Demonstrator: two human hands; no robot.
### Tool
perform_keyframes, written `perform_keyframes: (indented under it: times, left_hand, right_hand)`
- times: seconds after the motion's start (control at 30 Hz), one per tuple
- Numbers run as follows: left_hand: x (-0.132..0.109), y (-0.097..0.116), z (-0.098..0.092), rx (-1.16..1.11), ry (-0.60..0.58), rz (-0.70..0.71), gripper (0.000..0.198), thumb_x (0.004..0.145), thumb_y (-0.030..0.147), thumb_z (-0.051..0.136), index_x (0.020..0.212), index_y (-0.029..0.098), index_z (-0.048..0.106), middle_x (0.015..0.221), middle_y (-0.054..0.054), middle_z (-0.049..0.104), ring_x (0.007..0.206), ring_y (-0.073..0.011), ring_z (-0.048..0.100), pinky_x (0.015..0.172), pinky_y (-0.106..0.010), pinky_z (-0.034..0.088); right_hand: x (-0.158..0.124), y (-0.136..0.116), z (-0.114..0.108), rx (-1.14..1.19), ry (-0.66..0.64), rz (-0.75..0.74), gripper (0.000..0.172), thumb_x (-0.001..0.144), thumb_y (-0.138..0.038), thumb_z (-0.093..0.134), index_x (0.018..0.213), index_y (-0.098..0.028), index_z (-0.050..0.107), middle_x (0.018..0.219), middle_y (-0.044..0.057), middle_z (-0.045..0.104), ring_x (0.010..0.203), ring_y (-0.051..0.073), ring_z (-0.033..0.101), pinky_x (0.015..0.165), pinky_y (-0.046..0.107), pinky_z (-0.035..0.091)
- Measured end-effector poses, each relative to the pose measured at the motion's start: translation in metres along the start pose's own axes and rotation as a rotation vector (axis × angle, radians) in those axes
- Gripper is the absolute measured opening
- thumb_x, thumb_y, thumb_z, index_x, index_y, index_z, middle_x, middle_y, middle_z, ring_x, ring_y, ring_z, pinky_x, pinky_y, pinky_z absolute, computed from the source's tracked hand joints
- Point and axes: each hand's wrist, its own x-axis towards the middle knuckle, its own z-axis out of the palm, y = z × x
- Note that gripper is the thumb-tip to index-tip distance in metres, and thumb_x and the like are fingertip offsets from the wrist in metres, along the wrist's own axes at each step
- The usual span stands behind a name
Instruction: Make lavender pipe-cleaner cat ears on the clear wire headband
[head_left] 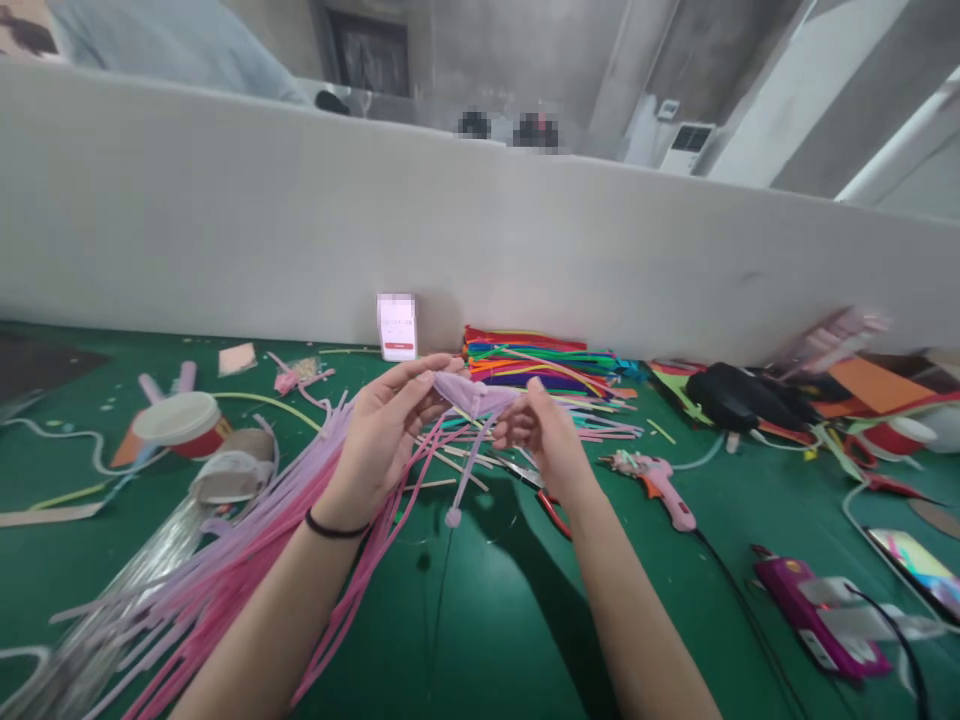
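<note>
A lilac pipe-cleaner piece [471, 394], folded into a pointed, wing-like shape, is held up above the table between my two hands. My left hand [384, 428] pinches its left end between thumb and fingers. At its right end my right hand [551, 432] has curled fingers closed on it, the exact grip partly hidden. A lilac stem hangs below the piece, with a small pale ball [452, 517] at its tip. Pink and lilac pipe cleaners [262, 560] lie in a long bundle under my left forearm. Red-handled pliers [553, 512] rest behind my right wrist.
Multicoloured pipe cleaners [525, 360] lie along the white partition [480, 230], near a propped phone [398, 328]. To the right are a pink glue gun [660, 487] with its cord and a magenta power strip [817, 615]. A lidded tub [180, 420] and tape roll [234, 474] stand left.
</note>
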Motion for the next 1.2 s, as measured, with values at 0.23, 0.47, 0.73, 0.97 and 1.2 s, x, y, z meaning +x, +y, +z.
perform_keyframes:
  times: [0.23, 0.47, 0.73, 0.97, 1.2]
  left_hand:
    - [-0.020, 0.007, 0.016, 0.137, 0.044, -0.048, 0.027, 0.071, 0.024, 0.076, 0.093, 0.013, 0.066, 0.075, -0.004, 0.073, 0.070, -0.0158, 0.070, 0.076, -0.027, 0.058]
    - [-0.025, 0.011, 0.030, 0.087, 0.076, -0.054, 0.029, 0.064, 0.026, 0.081, 0.069, 0.014, 0.056, 0.064, 0.001, 0.067, 0.064, -0.0124, 0.068, 0.073, -0.025, 0.058]
    - [-0.013, -0.004, 0.023, 0.102, 0.057, -0.156, 0.026, 0.067, 0.023, 0.079, 0.067, 0.013, 0.055, 0.062, -0.001, 0.067, 0.060, -0.0117, 0.068, 0.068, -0.021, 0.058]
    - [-0.007, -0.012, 0.014, 0.097, 0.030, -0.194, 0.022, 0.070, 0.020, 0.076, 0.066, 0.013, 0.056, 0.065, -0.004, 0.069, 0.062, -0.0142, 0.069, 0.066, -0.022, 0.058]
    - [-0.006, -0.018, 0.007, 0.112, 0.003, -0.306, 0.020, 0.072, 0.019, 0.075, 0.067, 0.014, 0.056, 0.066, -0.007, 0.070, 0.063, -0.0181, 0.071, 0.064, -0.024, 0.060]
  right_hand:
    - [-0.021, -0.022, 0.003, -0.186, -0.001, -0.208, 0.036, 0.078, -0.055, 0.061, 0.069, -0.020, 0.055, 0.058, -0.002, 0.058, 0.052, 0.013, 0.057, 0.052, 0.026, 0.050]
    - [-0.019, -0.027, -0.012, -0.262, 0.012, -0.325, 0.029, 0.080, -0.050, 0.060, 0.084, -0.022, 0.054, 0.069, -0.002, 0.060, 0.059, 0.014, 0.060, 0.052, 0.024, 0.047]
    - [-0.009, -0.023, -0.027, -0.371, 0.008, -0.361, 0.028, 0.081, -0.048, 0.058, 0.076, -0.021, 0.056, 0.068, 0.001, 0.061, 0.062, 0.016, 0.060, 0.057, 0.026, 0.047]
    - [0.000, -0.013, -0.032, -0.431, -0.025, -0.378, 0.031, 0.083, -0.049, 0.055, 0.072, -0.020, 0.056, 0.065, 0.001, 0.060, 0.058, 0.014, 0.053, 0.055, 0.026, 0.043]
    - [0.007, -0.002, -0.037, -0.407, 0.004, -0.385, 0.030, 0.081, -0.048, 0.057, 0.071, -0.020, 0.057, 0.062, -0.001, 0.055, 0.057, 0.015, 0.050, 0.054, 0.026, 0.040]
